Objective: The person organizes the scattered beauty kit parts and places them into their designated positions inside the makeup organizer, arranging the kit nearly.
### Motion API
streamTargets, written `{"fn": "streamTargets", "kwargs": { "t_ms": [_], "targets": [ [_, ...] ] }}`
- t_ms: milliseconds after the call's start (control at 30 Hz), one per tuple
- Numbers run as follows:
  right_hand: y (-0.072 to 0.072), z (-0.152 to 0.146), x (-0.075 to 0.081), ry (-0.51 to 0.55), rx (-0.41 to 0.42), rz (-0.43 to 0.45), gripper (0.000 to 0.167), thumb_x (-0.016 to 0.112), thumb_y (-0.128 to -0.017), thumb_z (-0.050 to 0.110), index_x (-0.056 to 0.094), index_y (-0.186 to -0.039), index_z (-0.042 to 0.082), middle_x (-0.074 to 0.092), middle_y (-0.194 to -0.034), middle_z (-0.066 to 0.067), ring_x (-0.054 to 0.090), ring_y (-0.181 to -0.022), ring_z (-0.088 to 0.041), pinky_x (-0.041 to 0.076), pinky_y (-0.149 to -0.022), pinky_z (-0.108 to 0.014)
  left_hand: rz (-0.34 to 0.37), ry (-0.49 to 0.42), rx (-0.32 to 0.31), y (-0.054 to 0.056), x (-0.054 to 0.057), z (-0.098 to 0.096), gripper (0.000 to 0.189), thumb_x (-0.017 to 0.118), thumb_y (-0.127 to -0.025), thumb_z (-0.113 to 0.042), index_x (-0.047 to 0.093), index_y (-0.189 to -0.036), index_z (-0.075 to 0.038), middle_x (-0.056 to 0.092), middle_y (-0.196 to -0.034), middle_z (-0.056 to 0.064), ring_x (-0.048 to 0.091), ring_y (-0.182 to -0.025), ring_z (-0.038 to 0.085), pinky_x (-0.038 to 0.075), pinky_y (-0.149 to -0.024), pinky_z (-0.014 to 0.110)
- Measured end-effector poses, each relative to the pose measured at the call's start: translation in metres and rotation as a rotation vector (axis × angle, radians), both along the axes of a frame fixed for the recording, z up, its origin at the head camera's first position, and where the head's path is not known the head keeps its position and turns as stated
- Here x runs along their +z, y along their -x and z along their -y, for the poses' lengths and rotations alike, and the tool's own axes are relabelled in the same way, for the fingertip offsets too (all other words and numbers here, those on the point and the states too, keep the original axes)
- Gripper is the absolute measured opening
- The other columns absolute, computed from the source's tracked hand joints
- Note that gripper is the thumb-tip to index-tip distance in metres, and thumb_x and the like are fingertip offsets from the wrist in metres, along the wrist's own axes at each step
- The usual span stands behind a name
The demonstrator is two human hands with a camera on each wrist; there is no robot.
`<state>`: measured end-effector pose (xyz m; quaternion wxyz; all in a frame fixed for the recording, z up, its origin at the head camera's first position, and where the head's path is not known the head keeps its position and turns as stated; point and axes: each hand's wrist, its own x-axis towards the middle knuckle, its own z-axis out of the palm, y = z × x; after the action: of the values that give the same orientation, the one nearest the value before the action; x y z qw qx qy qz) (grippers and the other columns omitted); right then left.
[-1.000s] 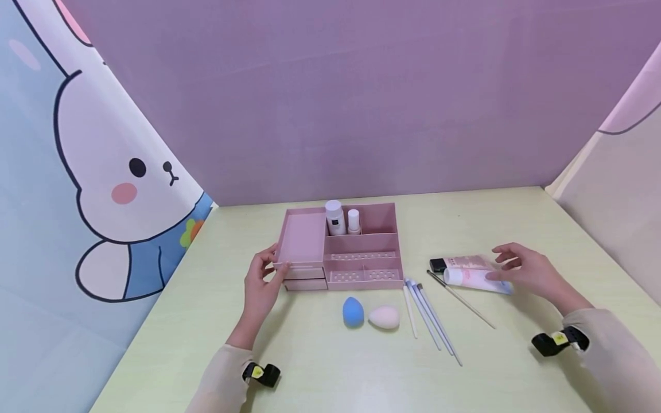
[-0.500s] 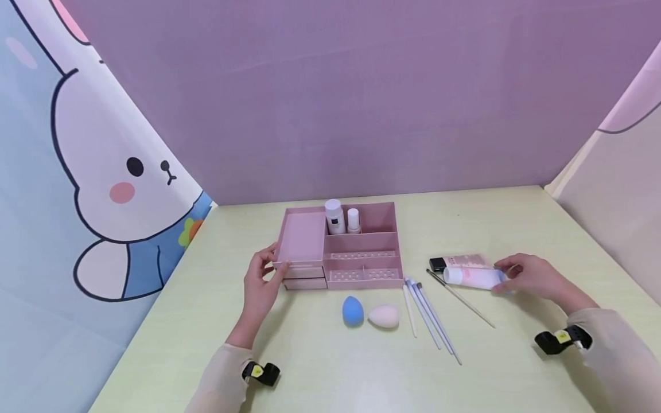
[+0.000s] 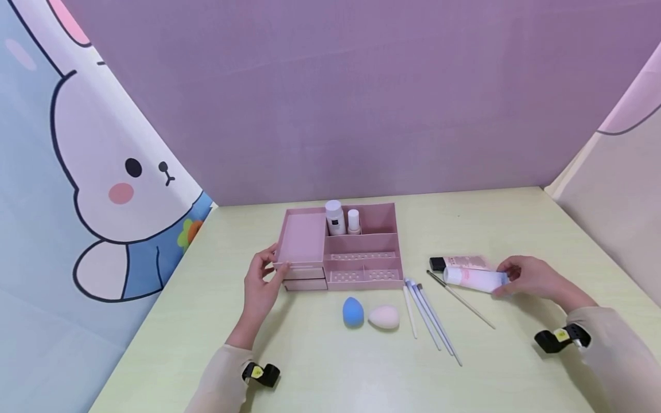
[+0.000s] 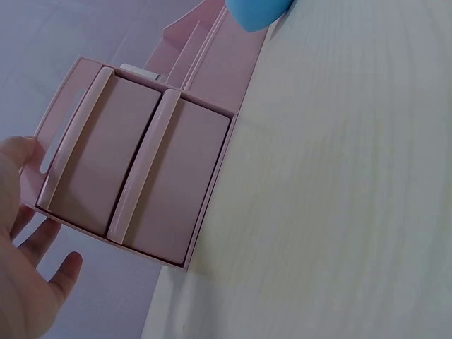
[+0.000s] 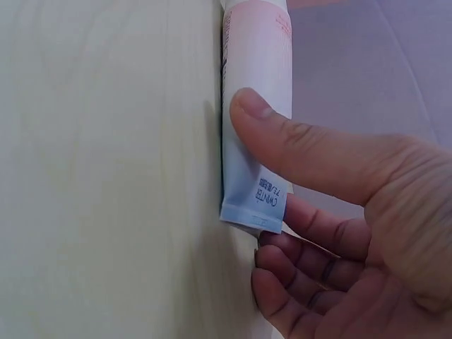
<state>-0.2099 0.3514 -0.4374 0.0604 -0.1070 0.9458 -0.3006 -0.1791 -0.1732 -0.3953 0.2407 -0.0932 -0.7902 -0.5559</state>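
Note:
My left hand (image 3: pixel 262 289) holds the front left corner of a pink makeup organizer (image 3: pixel 303 235), thumb at the top front edge. In the left wrist view the other fingers lie along its side, by two closed drawers (image 4: pixel 145 166). My right hand (image 3: pixel 532 280) pinches the crimped end of a white, pink and blue squeeze tube (image 3: pixel 475 279). The right wrist view has the thumb across the tube (image 5: pixel 258 78) and fingers behind it. A flatter pink tube with a black cap (image 3: pixel 438 264) lies right behind it.
A white bottle (image 3: pixel 335 221) and a smaller bottle (image 3: pixel 353 222) stand in the organizer's back compartment. In front lie a blue makeup sponge (image 3: pixel 353 312), a pale pink sponge (image 3: pixel 384 317) and several slim brushes (image 3: pixel 434 318). A dark-tipped brush (image 3: pixel 465 301) lies near the tubes. A purple backdrop (image 3: pixel 382 115) rises behind.
My right hand has come down from just over the white tube and shifted slightly right, its thumb and fingers closing on the tube's end. The left hand stays at the organizer.

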Motion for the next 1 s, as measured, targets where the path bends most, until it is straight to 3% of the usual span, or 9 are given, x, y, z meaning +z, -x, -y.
{"fn": "streamTargets", "kwargs": {
  "t_ms": [133, 333, 433, 567, 800, 1000],
  "targets": [
    [-0.001, 0.001, -0.002, 0.034, 0.013, 0.005, 0.047, 0.091, -0.069, 0.020, 0.059, -0.096, -0.001, 0.058, -0.086, -0.004, 0.048, -0.077, -0.016, 0.042, -0.064, -0.026, 0.013, 0.001, 0.000, 0.000, -0.001, 0.000, 0.021, 0.066, -0.089, 0.009, 0.048, -0.098, 0.014, 0.055, -0.136, 0.028, 0.055, -0.123, 0.043, 0.047, -0.087, 0.034],
    [0.000, -0.001, -0.003, 0.100, 0.042, -0.006, 0.044, 0.089, -0.071, 0.010, 0.056, -0.099, -0.002, 0.059, -0.090, -0.006, 0.051, -0.076, -0.014, 0.044, -0.064, -0.025, 0.012, -0.001, -0.001, 0.000, 0.000, 0.000, 0.021, 0.066, -0.089, 0.008, 0.048, -0.098, 0.015, 0.055, -0.137, 0.028, 0.056, -0.121, 0.044, 0.047, -0.088, 0.041],
    [0.000, -0.003, -0.003, 0.186, 0.071, -0.004, 0.038, 0.083, -0.076, 0.001, 0.054, -0.100, -0.004, 0.058, -0.092, -0.009, 0.053, -0.073, -0.013, 0.046, -0.059, -0.026, 0.010, -0.001, 0.000, 0.001, -0.001, 0.000, 0.021, 0.066, -0.089, 0.008, 0.049, -0.098, 0.015, 0.055, -0.137, 0.028, 0.057, -0.120, 0.044, 0.047, -0.089, 0.046],
    [-0.001, -0.005, 0.000, 0.309, 0.096, 0.033, 0.029, 0.072, -0.080, -0.008, 0.053, -0.102, -0.007, 0.055, -0.092, -0.009, 0.053, -0.067, -0.011, 0.048, -0.053, -0.026, 0.014, -0.007, 0.004, 0.001, -0.001, 0.000, 0.020, 0.066, -0.089, 0.009, 0.048, -0.098, 0.014, 0.055, -0.136, 0.028, 0.056, -0.121, 0.044, 0.048, -0.088, 0.042],
    [-0.003, -0.010, 0.008, 0.370, 0.080, 0.086, 0.026, 0.070, -0.083, -0.008, 0.058, -0.105, -0.013, 0.061, -0.087, -0.006, 0.059, -0.072, -0.009, 0.057, -0.061, -0.030, -0.018, -0.011, -0.004, 0.004, -0.003, 0.000, 0.020, 0.066, -0.088, 0.011, 0.048, -0.097, 0.015, 0.056, -0.133, 0.030, 0.056, -0.121, 0.044, 0.048, -0.086, 0.029],
    [-0.002, -0.010, 0.019, 0.507, 0.092, 0.084, 0.020, 0.067, -0.089, -0.007, 0.066, -0.108, -0.006, 0.068, -0.092, 0.002, 0.064, -0.080, -0.011, 0.059, -0.068, -0.034, -0.001, -0.007, 0.000, 0.003, -0.003, 0.000, 0.020, 0.066, -0.089, 0.010, 0.048, -0.097, 0.014, 0.056, -0.135, 0.029, 0.056, -0.122, 0.043, 0.048, -0.087, 0.033]
  ]
}}
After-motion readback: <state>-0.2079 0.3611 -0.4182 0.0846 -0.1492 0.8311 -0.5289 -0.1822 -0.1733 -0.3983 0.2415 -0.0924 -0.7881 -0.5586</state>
